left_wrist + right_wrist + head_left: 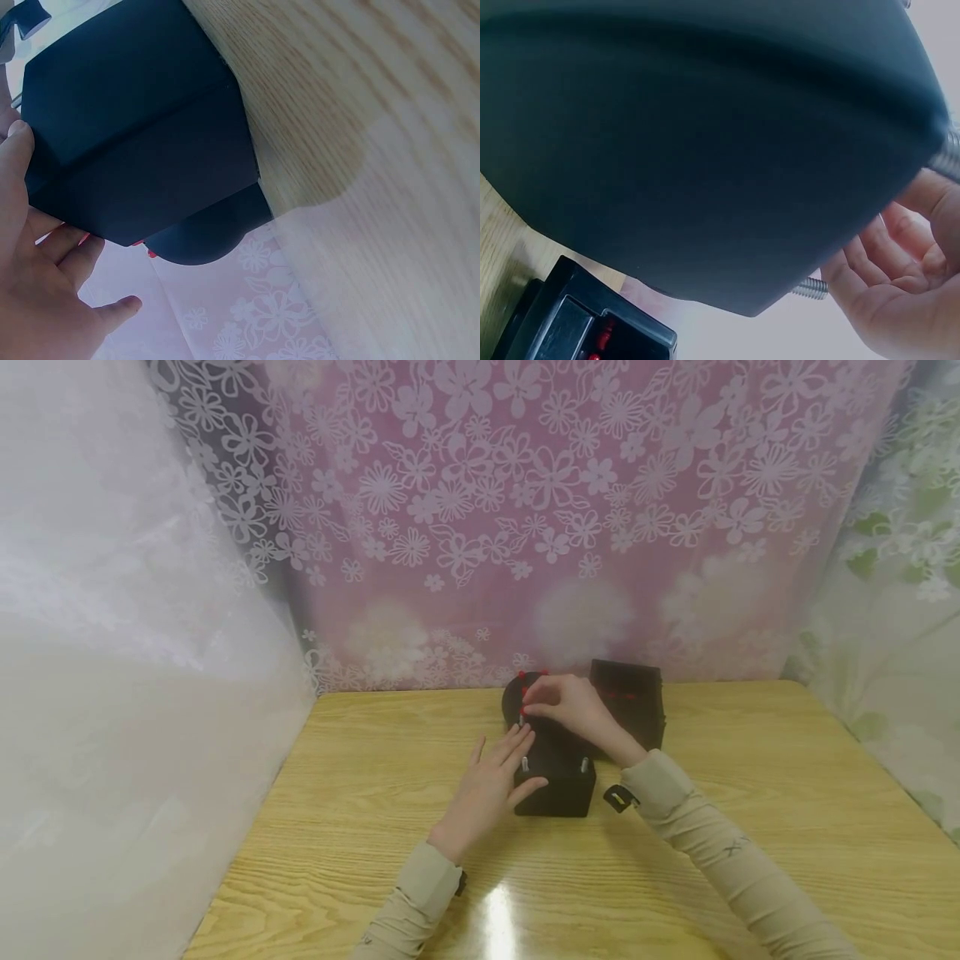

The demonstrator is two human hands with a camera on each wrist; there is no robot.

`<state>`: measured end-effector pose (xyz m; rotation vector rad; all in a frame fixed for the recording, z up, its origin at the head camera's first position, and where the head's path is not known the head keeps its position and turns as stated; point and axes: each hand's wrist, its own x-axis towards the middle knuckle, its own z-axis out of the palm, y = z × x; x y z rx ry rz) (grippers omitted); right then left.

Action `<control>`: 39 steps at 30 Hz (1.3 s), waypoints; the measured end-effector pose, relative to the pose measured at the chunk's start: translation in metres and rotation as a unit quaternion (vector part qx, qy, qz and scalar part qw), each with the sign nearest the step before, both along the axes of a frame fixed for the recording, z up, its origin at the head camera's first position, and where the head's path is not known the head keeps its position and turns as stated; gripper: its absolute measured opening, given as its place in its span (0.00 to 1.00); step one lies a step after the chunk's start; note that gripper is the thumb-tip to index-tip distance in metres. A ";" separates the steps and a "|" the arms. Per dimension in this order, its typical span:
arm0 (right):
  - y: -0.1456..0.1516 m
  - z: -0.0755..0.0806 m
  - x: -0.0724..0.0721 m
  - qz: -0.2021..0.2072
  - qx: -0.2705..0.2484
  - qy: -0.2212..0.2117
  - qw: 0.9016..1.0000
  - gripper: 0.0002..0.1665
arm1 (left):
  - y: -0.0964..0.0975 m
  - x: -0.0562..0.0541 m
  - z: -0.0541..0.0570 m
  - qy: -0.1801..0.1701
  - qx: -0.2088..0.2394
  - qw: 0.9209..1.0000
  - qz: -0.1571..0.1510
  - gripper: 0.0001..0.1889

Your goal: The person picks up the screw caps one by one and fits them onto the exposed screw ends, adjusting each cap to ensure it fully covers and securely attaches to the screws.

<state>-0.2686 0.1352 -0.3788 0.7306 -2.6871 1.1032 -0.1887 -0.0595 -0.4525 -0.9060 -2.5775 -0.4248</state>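
Note:
A black block [553, 795] with a rounded far end [512, 700] stands on the table. Threaded metal bolts [585, 765] stick up from its top, and small red pieces [544, 673] show toward the far end. My right hand [573, 703] reaches over the block, thumb and index finger pinching a small red piece [523, 711] at a bolt on the left side. Most of that piece is hidden by the fingers. With fingers extended, my left hand [487, 792] rests against the block's left side, fingertips beside the same bolt.
Right of the block is a black open case [626, 677] with red pieces [604, 337] inside. Both stand on a wood-grain table [375, 777], near its back edge. A pink floral curtain [480, 527] hangs behind, and pale sheeting [135, 652] covers the left side.

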 end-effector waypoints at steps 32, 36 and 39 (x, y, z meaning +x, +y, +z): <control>-0.003 -0.004 -0.001 0.009 0.034 -0.007 0.999 0.09 | 0.001 -0.001 0.002 -0.001 -0.012 1.000 0.005 0.39; 0.000 -0.005 0.000 -0.008 0.003 0.017 1.000 0.10 | 0.001 0.000 0.001 -0.004 -0.011 1.000 0.005 0.39; 0.003 -0.004 0.003 -0.023 -0.033 0.026 0.999 0.13 | 0.001 0.000 0.001 -0.009 -0.007 1.000 0.006 0.39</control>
